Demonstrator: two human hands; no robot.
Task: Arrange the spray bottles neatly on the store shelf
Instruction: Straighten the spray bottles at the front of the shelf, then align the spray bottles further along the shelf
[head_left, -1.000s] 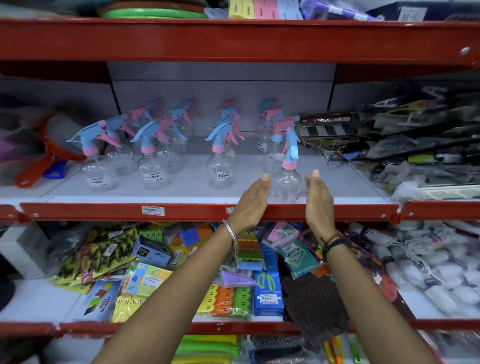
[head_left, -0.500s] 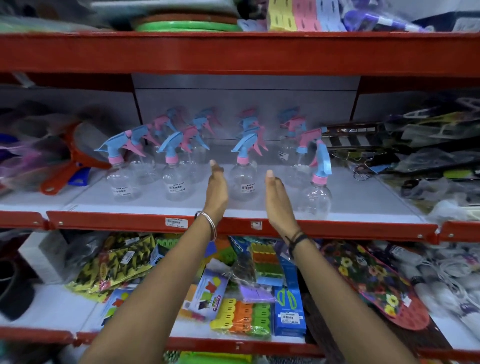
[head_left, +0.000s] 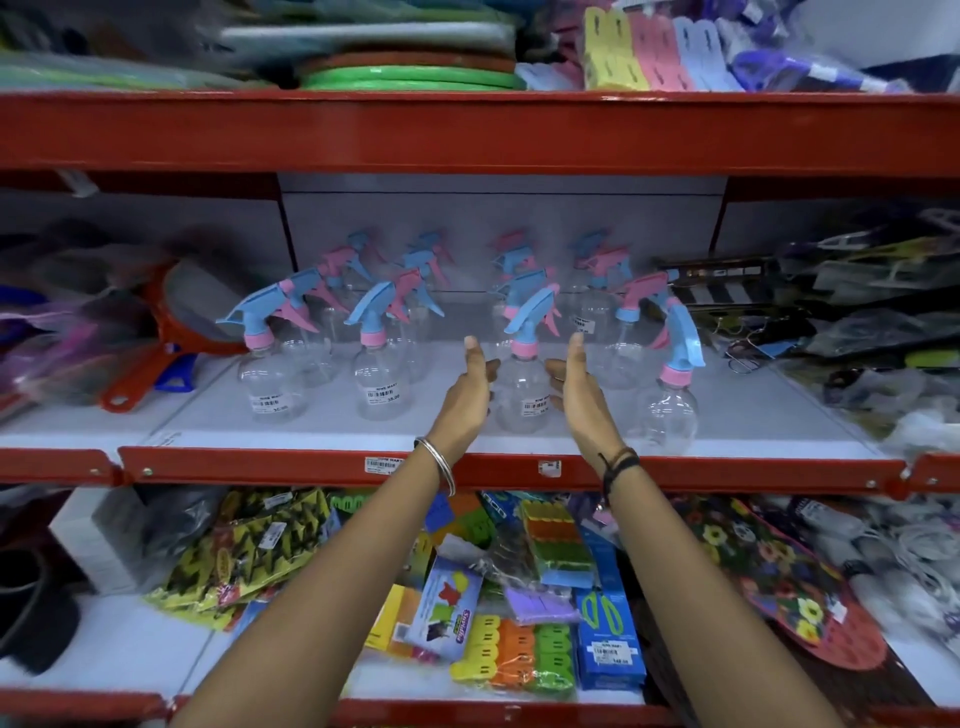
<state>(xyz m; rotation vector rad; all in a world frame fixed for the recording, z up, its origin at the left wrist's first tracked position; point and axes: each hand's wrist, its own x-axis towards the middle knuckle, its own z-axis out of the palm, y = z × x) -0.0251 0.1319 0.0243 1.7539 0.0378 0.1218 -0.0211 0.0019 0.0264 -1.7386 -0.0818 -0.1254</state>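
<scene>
Several clear spray bottles with blue and pink trigger heads stand in rows on the white middle shelf (head_left: 582, 441). My left hand (head_left: 467, 395) and my right hand (head_left: 576, 395) flank one front-row bottle (head_left: 522, 395), palms facing it and fingers straight. The fingertips seem to touch its sides, but no closed grip shows. To its right, another front bottle (head_left: 667, 410) stands closer to the shelf edge, its nozzle turned a different way. Two more front bottles (head_left: 267, 384) (head_left: 379, 384) stand at the left.
A red-handled strainer (head_left: 156, 358) lies left of the bottles. Dark packaged goods (head_left: 831, 312) crowd the shelf's right end. The red shelf lip (head_left: 467, 467) runs under my wrists. Colourful packets (head_left: 519, 623) fill the shelf below.
Both hands have shifted from the right-hand front bottle to the one left of it, and now sit closer around its sides. My view has moved nearer to the shelf.
</scene>
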